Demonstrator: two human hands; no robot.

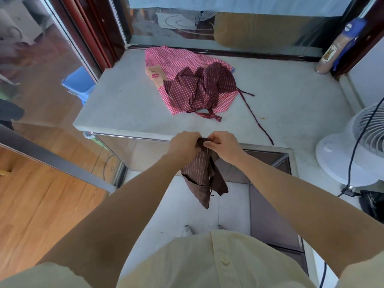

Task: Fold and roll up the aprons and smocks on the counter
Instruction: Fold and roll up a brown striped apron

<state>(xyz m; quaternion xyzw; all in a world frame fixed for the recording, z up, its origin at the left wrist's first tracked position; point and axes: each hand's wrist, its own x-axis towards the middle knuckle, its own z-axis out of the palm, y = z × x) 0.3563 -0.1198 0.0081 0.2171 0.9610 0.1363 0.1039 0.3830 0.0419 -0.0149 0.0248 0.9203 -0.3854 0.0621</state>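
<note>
A brown striped apron hangs in front of the counter edge, bunched and dangling toward the floor. My left hand and my right hand pinch its top edge close together. On the grey counter a maroon striped apron lies crumpled on top of a pink checked smock. One long maroon tie trails from the pile toward the front edge.
A white fan with a dark cable stands on the right of the counter. A tall bottle with a blue strap leans at the back right corner. A glass partition is behind; a blue bin sits on the floor at left.
</note>
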